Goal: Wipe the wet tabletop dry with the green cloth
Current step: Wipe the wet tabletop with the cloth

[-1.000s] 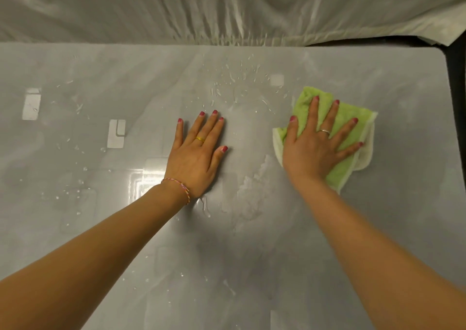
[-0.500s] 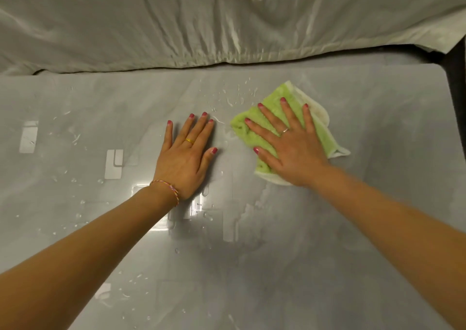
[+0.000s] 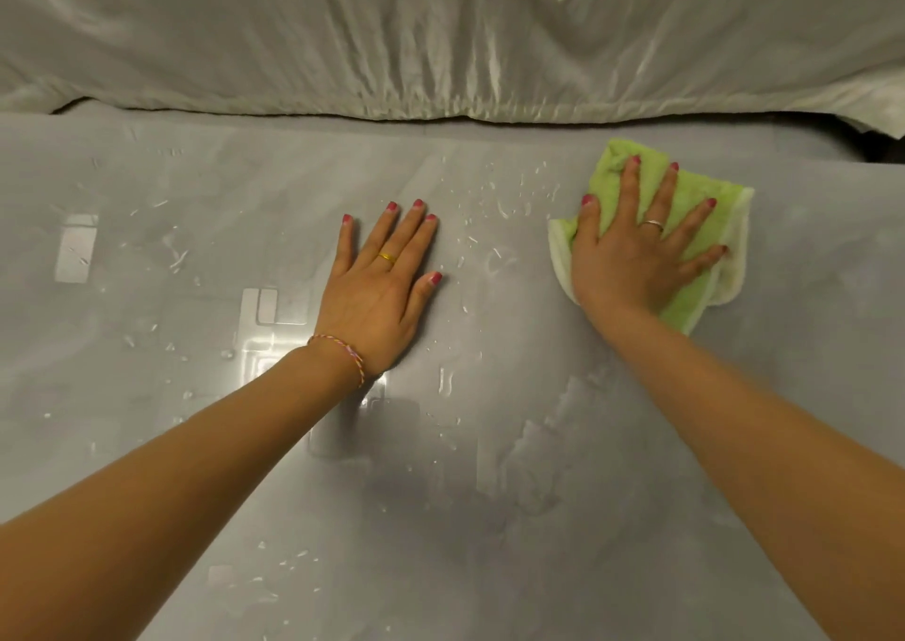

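The green cloth (image 3: 705, 199), folded with a pale edge, lies flat on the grey tabletop (image 3: 808, 297) at the right back. My right hand (image 3: 631, 258) presses down on it with fingers spread and straight. My left hand (image 3: 382, 288) rests flat on the table near the middle, fingers straight, holding nothing. Water droplets (image 3: 494, 209) speckle the surface between the two hands, and a wet smear (image 3: 538, 444) lies below them. More drops (image 3: 171, 258) sit on the left side.
A rumpled pale sheet (image 3: 440, 43) runs along the table's far edge. Ceiling lights reflect as bright patches (image 3: 76, 248) on the glossy left half. A dark gap (image 3: 881, 146) shows at the far right corner.
My right hand has slid the cloth from beside my left hand out to the right and slightly away. My left hand has stayed flat in place.
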